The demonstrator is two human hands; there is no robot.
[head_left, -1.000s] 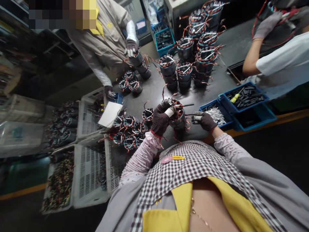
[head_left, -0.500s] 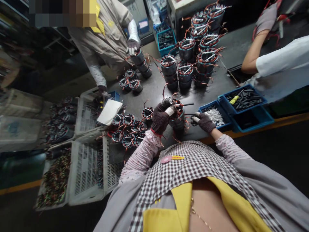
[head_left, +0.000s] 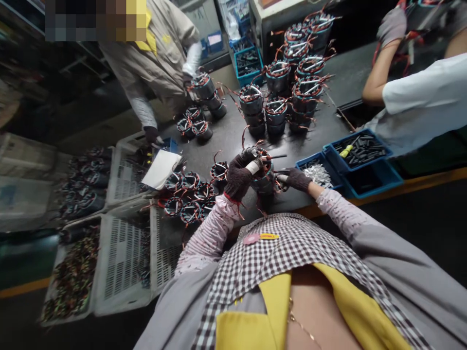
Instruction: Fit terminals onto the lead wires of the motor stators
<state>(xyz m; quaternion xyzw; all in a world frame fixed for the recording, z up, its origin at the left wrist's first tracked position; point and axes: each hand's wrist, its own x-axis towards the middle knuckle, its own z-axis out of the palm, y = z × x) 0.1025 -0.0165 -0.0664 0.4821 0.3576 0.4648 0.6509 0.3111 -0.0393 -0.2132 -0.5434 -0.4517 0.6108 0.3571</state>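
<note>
A dark cylindrical motor stator (head_left: 263,186) with orange and red wires round its top stands on the bench before me. My left hand (head_left: 239,176), in a dark knitted glove with white tape on a finger, is closed at the stator's upper rim on its wires. A thin black sleeve (head_left: 279,156) juts out to the right from there. At the stator's right side is my right hand (head_left: 297,179), gloved too, its fingers pinched on a slim black sleeve close to the wires. The fingertips of both hands are partly hidden.
More stators (head_left: 190,211) stand at the left, and stacked ones (head_left: 276,114) at the back. Blue bins (head_left: 375,177) with black sleeves and white pieces lie right. White crates (head_left: 124,262) are at lower left. One co-worker's hand (head_left: 151,135) is across the bench; another's glove (head_left: 392,26) is upper right.
My right hand has moved left, bringing the black sleeve up to the stator's side. My left hand stays at the rim. Across the bench, the co-worker's hand on the stacked stators has shifted left.
</note>
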